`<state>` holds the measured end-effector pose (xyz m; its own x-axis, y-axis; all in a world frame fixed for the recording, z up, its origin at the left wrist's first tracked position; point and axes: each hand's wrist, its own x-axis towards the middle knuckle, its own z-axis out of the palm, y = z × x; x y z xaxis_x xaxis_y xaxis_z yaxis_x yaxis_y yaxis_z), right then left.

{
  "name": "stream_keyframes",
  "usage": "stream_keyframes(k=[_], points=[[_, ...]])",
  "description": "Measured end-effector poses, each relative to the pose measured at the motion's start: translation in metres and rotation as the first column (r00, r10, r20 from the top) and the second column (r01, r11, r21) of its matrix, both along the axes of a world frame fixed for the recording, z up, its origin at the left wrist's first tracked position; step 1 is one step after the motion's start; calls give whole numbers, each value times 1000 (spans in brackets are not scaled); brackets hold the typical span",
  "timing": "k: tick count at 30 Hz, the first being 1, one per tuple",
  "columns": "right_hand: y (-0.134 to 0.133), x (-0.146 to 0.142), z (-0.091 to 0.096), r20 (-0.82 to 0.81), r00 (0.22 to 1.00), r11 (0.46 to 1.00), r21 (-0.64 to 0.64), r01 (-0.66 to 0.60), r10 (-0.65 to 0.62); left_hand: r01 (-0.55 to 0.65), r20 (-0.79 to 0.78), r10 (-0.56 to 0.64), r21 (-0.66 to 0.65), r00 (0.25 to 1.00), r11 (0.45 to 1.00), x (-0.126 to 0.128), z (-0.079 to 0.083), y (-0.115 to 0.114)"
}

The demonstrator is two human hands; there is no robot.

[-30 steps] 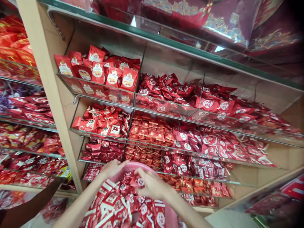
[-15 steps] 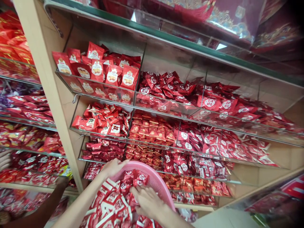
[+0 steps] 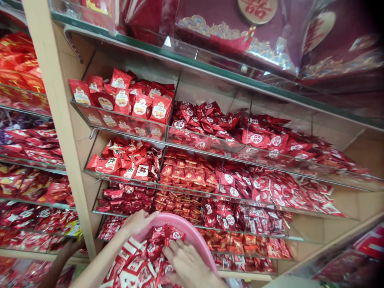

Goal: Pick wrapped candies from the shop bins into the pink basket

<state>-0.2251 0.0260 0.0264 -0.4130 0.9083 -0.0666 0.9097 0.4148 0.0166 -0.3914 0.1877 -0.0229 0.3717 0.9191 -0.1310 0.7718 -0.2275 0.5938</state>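
At far left, a stocked shelf bay carries red and orange packets in tiers; a co-worker's hand is at its lower tier, just below a yellow packet. What that hand holds cannot be determined. A pale upright post separates this bay from the next. To the right of the post, the left hand is closed over the far left rim of a pink basket, thumb side toward the right. The basket is located in front of the lower shelves and contains a pile of red-and-white packets. The right hand is inside the basket at the right side of the pile, palm down, fingers partly bent and slightly apart, fingertips on the packets; whether one is gripped cannot be determined. Behind the basket and extending right, divided glass shelves hold further red packets, those at upper right bearing round white labels. A topmost glass shelf carries dark red boxes.
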Motion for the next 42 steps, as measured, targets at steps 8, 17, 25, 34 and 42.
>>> stream_keyframes(k=[8,17,25,34,42], points=[[18,25,158,-217,973,892,451,33,74,-42,22,43,-46,999,998,0,5,-1],[71,81,302,-282,955,533,795,289,-97,-55,6,55,-13,998,998,1,10,-6],[120,84,318,-108,986,675,719,166,-127,-83,12,84,-19,996,996,0,7,-5],[121,67,319,-29,986,624,771,128,-166,-96,32,96,-17,995,995,0,13,-8],[124,92,326,-393,919,476,814,333,28,-88,41,89,-11,995,996,0,12,-7]])
